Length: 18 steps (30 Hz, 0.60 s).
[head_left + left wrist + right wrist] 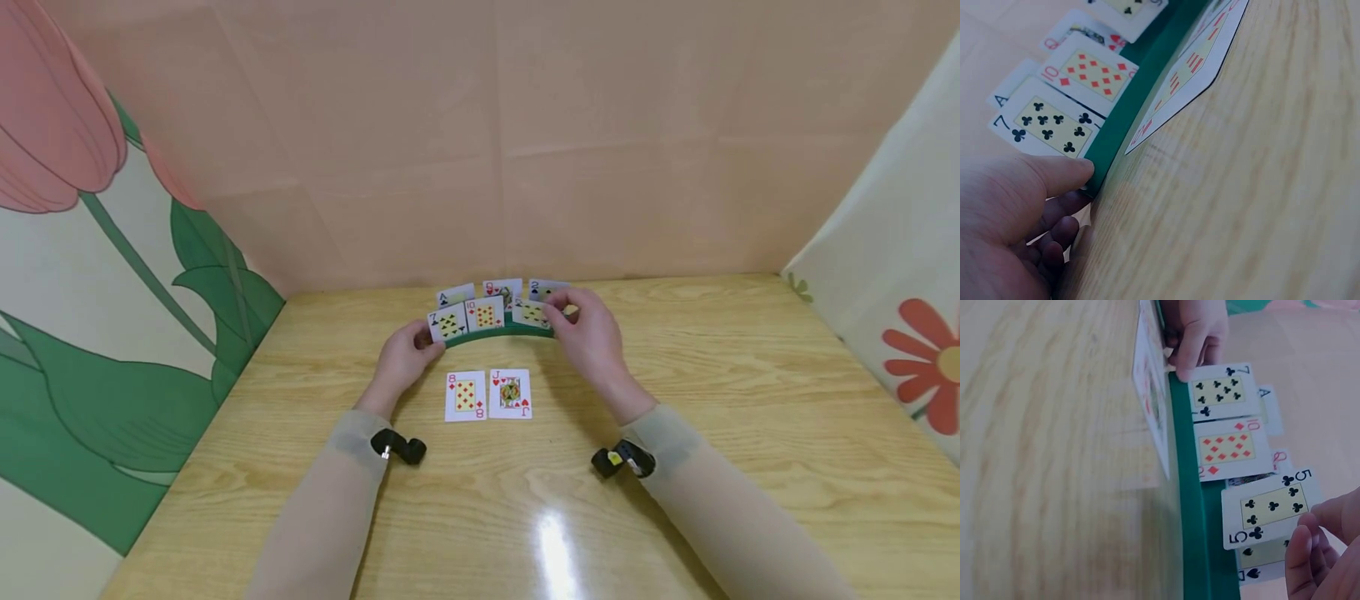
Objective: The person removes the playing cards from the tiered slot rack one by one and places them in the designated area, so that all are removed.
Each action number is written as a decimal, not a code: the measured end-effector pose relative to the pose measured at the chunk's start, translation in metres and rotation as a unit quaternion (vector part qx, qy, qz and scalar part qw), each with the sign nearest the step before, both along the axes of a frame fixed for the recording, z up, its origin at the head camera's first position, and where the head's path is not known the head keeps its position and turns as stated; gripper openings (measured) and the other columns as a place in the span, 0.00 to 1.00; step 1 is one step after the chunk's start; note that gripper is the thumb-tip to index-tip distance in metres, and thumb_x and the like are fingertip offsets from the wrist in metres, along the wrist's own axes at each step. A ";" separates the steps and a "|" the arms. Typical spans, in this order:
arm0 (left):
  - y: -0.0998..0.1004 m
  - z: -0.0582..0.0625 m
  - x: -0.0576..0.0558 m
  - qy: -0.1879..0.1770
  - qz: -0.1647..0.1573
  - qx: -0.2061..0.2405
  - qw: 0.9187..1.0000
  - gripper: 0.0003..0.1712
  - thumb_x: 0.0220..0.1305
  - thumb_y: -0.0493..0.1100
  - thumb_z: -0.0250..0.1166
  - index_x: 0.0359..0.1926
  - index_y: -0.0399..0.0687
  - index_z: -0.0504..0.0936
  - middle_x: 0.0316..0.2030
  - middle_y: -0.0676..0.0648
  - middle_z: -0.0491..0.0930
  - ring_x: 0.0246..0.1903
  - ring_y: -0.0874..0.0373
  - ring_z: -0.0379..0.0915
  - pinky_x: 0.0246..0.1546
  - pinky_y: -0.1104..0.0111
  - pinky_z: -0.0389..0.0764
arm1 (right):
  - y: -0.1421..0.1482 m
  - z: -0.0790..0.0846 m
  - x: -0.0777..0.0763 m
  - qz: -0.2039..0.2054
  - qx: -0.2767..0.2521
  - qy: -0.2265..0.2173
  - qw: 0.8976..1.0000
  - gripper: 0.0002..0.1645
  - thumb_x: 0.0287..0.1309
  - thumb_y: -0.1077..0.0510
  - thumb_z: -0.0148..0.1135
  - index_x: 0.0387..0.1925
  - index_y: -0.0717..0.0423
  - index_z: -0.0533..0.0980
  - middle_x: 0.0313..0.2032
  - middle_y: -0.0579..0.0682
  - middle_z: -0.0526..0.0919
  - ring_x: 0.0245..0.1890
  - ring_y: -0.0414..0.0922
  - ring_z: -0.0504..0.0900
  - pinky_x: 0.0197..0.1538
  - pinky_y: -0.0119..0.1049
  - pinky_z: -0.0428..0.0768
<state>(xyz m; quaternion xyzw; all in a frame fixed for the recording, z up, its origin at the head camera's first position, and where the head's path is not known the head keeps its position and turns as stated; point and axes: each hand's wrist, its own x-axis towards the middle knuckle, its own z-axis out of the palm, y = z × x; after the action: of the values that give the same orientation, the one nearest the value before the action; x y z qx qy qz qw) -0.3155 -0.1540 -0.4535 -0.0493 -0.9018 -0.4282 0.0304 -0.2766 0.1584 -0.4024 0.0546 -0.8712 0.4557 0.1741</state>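
A curved green card holder (pixel 480 335) stands toward the back of the table. My left hand (pixel 402 360) grips its left end, the thumb in front just below the seven of clubs (pixel 1054 122). Between the thumb and fingers of my right hand (pixel 594 335) is the five of clubs (pixel 1266 509), pinched by its edge and tilted over the holder's right part. In the front row, the ten of diamonds (pixel 486 313) stands beside the seven. Partly covered behind are an ace (pixel 456 294), the queen of hearts (pixel 504 288) and a two of spades (pixel 546 289).
In front of the holder, the eight of diamonds (pixel 466 396) and the jack of hearts (pixel 510 393) lie face up, side by side on the wooden table (pixel 720 392). A pink backdrop (pixel 495 142) rises just behind; printed cloths flank the table.
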 end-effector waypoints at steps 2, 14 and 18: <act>0.000 0.000 0.000 0.000 0.001 0.000 1.000 0.20 0.78 0.45 0.72 0.65 0.44 0.84 0.54 0.44 0.85 0.52 0.48 0.78 0.57 0.53 0.80 | -0.002 0.003 0.002 0.007 -0.003 0.002 1.000 0.08 0.81 0.52 0.67 0.50 0.50 0.85 0.48 0.50 0.82 0.40 0.49 0.79 0.38 0.45 0.79; -0.001 -0.001 -0.001 0.000 0.001 0.000 1.000 0.19 0.78 0.45 0.72 0.64 0.45 0.85 0.53 0.45 0.85 0.51 0.49 0.78 0.56 0.54 0.80 | -0.015 0.014 0.015 0.061 -0.036 -0.032 0.997 0.09 0.80 0.54 0.67 0.55 0.50 0.84 0.43 0.51 0.86 0.34 0.53 0.86 0.30 0.38 0.80; 0.000 -0.001 -0.001 0.001 0.000 -0.001 1.000 0.20 0.78 0.45 0.72 0.65 0.45 0.85 0.53 0.45 0.85 0.51 0.49 0.78 0.56 0.53 0.80 | -0.019 0.014 0.019 0.090 -0.036 -0.035 0.995 0.07 0.80 0.55 0.67 0.54 0.50 0.84 0.41 0.55 0.86 0.32 0.56 0.86 0.28 0.38 0.78</act>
<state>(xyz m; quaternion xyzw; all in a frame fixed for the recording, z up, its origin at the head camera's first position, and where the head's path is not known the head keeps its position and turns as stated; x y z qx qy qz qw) -0.3162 -0.1541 -0.4544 -0.0504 -0.9020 -0.4276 0.0314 -0.2575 0.1395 -0.3886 0.1103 -0.8514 0.5023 0.1032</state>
